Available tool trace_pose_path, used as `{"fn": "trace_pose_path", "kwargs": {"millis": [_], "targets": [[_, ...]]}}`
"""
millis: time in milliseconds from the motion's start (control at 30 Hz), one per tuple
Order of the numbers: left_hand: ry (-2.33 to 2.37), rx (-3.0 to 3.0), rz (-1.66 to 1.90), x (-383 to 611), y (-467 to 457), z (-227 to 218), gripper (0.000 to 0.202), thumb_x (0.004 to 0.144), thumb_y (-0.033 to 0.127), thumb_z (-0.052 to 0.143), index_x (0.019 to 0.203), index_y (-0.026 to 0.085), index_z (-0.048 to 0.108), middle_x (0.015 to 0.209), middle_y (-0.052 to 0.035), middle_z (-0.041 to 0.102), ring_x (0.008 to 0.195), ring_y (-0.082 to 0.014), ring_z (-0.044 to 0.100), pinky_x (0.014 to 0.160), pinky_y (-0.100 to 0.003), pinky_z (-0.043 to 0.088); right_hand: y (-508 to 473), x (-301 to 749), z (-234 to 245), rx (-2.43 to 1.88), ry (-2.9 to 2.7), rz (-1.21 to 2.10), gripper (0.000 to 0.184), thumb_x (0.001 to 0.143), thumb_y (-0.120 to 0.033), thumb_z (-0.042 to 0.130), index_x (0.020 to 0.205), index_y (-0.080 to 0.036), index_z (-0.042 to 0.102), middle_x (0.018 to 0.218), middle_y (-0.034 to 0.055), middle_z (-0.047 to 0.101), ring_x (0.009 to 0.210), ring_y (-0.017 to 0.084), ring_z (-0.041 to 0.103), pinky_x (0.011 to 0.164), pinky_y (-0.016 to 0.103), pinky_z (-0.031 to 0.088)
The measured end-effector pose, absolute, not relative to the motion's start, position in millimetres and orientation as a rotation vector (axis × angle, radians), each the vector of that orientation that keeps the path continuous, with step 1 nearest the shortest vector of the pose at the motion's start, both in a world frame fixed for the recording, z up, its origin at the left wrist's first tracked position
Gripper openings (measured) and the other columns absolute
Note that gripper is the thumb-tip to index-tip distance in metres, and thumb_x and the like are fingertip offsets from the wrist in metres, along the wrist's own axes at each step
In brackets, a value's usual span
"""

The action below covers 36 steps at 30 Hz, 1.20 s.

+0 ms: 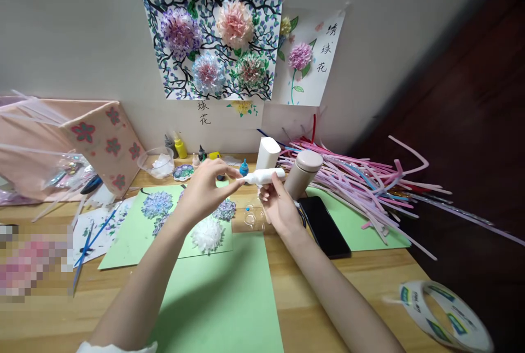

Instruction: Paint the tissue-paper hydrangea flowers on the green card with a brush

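While the right hand [282,208] grips the body of a small white bottle [266,176] between thumb and curled fingers, the left hand [207,189] pinches at its narrow tip with thumb and forefinger; whether a separate cap sits between those fingertips, I cannot tell. The bottle is raised near the centre of the frame, spanning the gap between both hands, its long axis running nearly level across the picture: narrow tip toward the left, rounded base toward the right. The right hand has the larger share of it, with the left touching only the tip end.

Below and left of the bottle, a fluffy white flower [208,234] lies on pale green paper, with bluish-purple flowers [158,204] farther left. Just right of the right hand, a dark phone [325,226] lies on the desk [328,293] beside a beige tumbler [303,172]. Fuzzy stems [365,183] spread across the right of the frame, and a tape roll [445,315] occupies the lower right.
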<state>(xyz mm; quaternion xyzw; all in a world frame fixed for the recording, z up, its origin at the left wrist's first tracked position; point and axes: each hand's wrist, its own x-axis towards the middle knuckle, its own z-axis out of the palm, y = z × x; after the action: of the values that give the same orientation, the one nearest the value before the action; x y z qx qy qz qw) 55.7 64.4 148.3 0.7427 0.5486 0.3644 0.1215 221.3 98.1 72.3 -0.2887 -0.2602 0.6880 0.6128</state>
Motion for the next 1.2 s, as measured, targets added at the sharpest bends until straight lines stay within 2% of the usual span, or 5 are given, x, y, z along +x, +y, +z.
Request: {"fn": "trace_pose_path", "kwargs": {"millis": [133, 200, 500, 800, 1200], "targets": [[1.524, 2.042, 0.906, 49.5, 66.2, 135.9, 0.032, 0.085, 0.045, 0.059, 0.109, 0.024, 0.063, 0.115, -0.0043, 0.063, 0.103, -0.0208, 0.057, 0.083, -0.034, 0.045, 101.0, 232.6, 74.5, -0.897, -1.130, 1.215, 0.031, 0.071, -0.042, 0.072, 0.088, -0.021, 0.056, 0.084, -0.0004, 0.064, 0.080, 0.015, 0.062, 0.072, 0.026, 0.049], [1.439, 1.978, 0.901, 58.8, 67.9, 127.6, 0.036, 0.085, 0.046, 0.059, 0.114, 0.024, 0.060, 0.120, -0.0046, 0.061, 0.109, -0.0209, 0.056, 0.088, -0.034, 0.045, 100.4, 239.1, 77.9, -1.018, -1.426, 1.087, 0.028, 0.071, -0.040, 0.070, 0.085, -0.021, 0.055, 0.083, 0.0013, 0.067, 0.082, 0.019, 0.064, 0.073, 0.029, 0.049], [1.398, 1.804, 1.043, 87.3, 81.8, 93.0, 0.026, 0.080, 0.039, 0.067, 0.095, 0.017, 0.068, 0.093, -0.0057, 0.067, 0.088, -0.0208, 0.062, 0.077, -0.032, 0.051, 100.0, 241.4, 69.3, -1.142, -1.779, 0.879, 0.020, 0.072, -0.026, 0.065, 0.091, -0.021, 0.063, 0.089, 0.0024, 0.072, 0.084, 0.021, 0.067, 0.076, 0.031, 0.049], [1.380, 1.814, 0.979, 84.0, 89.2, 78.8, 0.028, 0.077, 0.029, 0.070, 0.101, 0.016, 0.068, 0.098, -0.0083, 0.066, 0.092, -0.0225, 0.063, 0.077, -0.033, 0.053, 107.1, 234.0, 52.8, -1.187, -1.699, 0.917, 0.015, 0.063, -0.019, 0.062, 0.075, -0.020, 0.054, 0.081, 0.0019, 0.068, 0.080, 0.021, 0.064, 0.073, 0.031, 0.048], [1.422, 1.907, 0.999, 85.8, 99.5, 60.5, 0.008, 0.073, 0.019, 0.067, 0.080, 0.016, 0.066, 0.082, -0.0021, 0.069, 0.078, -0.0178, 0.061, 0.065, -0.024, 0.045, 114.9, 233.3, 27.8, -1.149, -1.645, 0.866, 0.007, 0.064, -0.023, 0.063, 0.067, -0.017, 0.059, 0.067, -0.0009, 0.060, 0.067, 0.016, 0.053, 0.064, 0.026, 0.042]]}}
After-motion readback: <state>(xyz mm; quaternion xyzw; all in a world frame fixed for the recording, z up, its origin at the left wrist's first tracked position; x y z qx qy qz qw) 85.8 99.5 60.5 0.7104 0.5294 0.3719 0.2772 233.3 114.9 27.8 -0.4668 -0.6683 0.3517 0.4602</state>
